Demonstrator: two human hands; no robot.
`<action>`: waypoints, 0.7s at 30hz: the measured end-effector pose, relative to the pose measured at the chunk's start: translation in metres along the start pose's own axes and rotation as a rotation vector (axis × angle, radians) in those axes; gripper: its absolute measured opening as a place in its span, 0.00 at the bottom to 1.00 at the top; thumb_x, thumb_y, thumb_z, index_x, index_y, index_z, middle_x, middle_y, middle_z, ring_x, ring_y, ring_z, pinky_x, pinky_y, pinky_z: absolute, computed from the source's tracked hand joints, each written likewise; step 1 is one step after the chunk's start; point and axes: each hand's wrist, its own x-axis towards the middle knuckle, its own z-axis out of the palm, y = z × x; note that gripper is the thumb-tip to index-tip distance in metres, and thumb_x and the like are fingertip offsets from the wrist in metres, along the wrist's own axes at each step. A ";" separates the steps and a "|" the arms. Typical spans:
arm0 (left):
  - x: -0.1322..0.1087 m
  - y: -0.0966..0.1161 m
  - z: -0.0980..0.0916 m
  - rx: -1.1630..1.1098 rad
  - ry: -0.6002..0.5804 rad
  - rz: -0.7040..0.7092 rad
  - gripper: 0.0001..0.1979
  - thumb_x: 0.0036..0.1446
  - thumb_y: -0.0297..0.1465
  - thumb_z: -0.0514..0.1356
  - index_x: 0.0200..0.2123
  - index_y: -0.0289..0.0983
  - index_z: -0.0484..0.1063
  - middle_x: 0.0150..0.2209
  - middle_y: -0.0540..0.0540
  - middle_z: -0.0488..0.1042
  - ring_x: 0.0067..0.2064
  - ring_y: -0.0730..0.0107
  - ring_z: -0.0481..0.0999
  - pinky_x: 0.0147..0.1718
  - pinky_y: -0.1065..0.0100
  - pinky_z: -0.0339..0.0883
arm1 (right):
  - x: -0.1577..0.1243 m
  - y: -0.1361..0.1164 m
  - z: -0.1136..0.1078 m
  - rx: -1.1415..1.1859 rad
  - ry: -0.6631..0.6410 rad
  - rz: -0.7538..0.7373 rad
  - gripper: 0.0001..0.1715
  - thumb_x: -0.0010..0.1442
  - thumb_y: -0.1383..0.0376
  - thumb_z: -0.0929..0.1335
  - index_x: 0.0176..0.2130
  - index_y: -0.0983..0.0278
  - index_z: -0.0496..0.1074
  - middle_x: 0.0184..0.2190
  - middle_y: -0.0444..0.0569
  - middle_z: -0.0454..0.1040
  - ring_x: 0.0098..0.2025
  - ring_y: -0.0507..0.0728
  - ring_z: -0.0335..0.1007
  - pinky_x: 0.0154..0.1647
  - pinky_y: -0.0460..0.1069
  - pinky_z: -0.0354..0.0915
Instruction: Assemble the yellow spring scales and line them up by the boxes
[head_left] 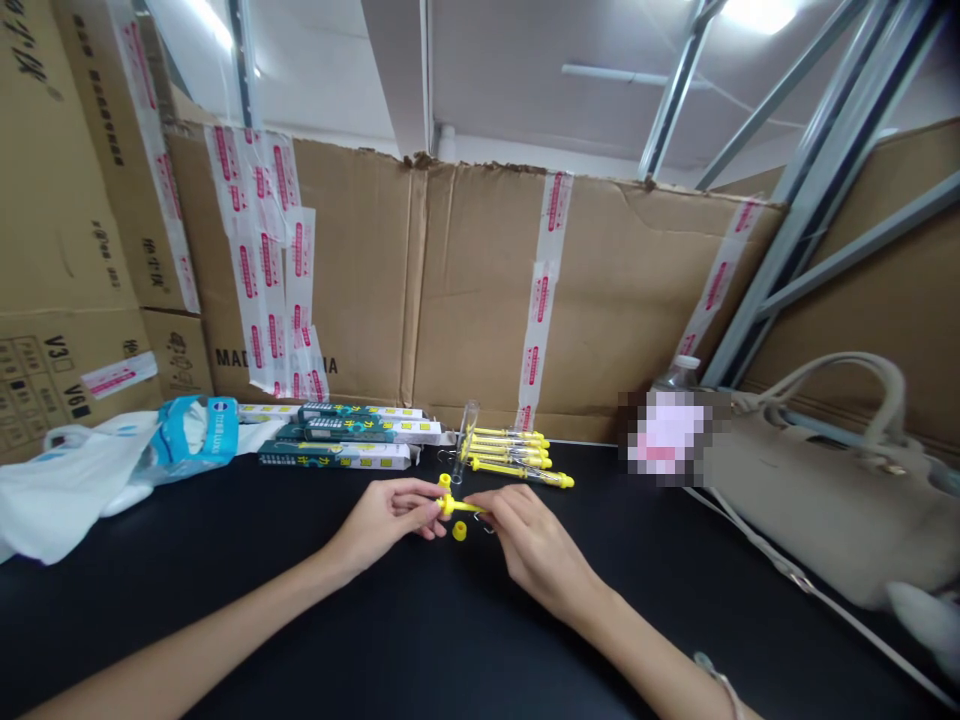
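Note:
Over the black table, my left hand (pixel 403 510) pinches the wide end of a yellow plastic piece (pixel 452 506). My right hand (pixel 525 530) grips the same piece by its thin stem, and a small metal hook (pixel 484 522) shows under those fingers. Just above the left fingertips is a small yellow cap (pixel 445 481). A second yellow cap (pixel 460 531) lies on the table between the hands. Behind them a clear plastic tube (pixel 466 440) lies beside several yellow-ended tubular spring scales (pixel 517 462).
Several green and white narrow boxes (pixel 337 455) are stacked behind my left hand. A blue tissue pack (pixel 196 435) and a white bag (pixel 75 490) lie at the left. A bottle (pixel 679 375) and a beige handbag (pixel 825 490) are at the right. Cardboard (pixel 480 290) walls the back.

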 end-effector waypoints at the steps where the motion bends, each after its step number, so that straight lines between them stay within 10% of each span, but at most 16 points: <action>1: 0.000 0.000 0.000 -0.014 -0.008 -0.002 0.24 0.48 0.43 0.72 0.42 0.31 0.78 0.34 0.41 0.83 0.33 0.64 0.82 0.35 0.66 0.75 | -0.001 -0.002 0.001 -0.002 -0.027 -0.023 0.25 0.66 0.79 0.57 0.57 0.63 0.66 0.44 0.53 0.77 0.42 0.59 0.70 0.44 0.53 0.68; 6: -0.001 0.001 -0.001 -0.081 -0.048 -0.036 0.25 0.48 0.45 0.72 0.42 0.31 0.76 0.35 0.40 0.83 0.36 0.64 0.83 0.37 0.67 0.75 | 0.001 -0.013 0.003 -0.089 -0.152 -0.028 0.36 0.61 0.81 0.55 0.66 0.67 0.55 0.47 0.58 0.72 0.43 0.62 0.67 0.43 0.57 0.68; 10: -0.003 0.002 0.000 -0.106 -0.081 -0.067 0.24 0.49 0.44 0.72 0.41 0.32 0.77 0.35 0.43 0.83 0.34 0.68 0.82 0.37 0.68 0.75 | 0.005 -0.023 0.005 -0.187 -0.188 0.023 0.18 0.68 0.64 0.62 0.55 0.67 0.67 0.38 0.55 0.71 0.40 0.64 0.65 0.43 0.59 0.65; 21: -0.004 0.006 0.002 -0.115 -0.174 -0.105 0.20 0.47 0.39 0.74 0.38 0.31 0.79 0.31 0.44 0.82 0.33 0.68 0.81 0.36 0.69 0.74 | 0.008 -0.031 0.020 -0.399 -0.014 0.058 0.29 0.52 0.42 0.73 0.36 0.64 0.71 0.31 0.48 0.71 0.35 0.62 0.64 0.38 0.55 0.57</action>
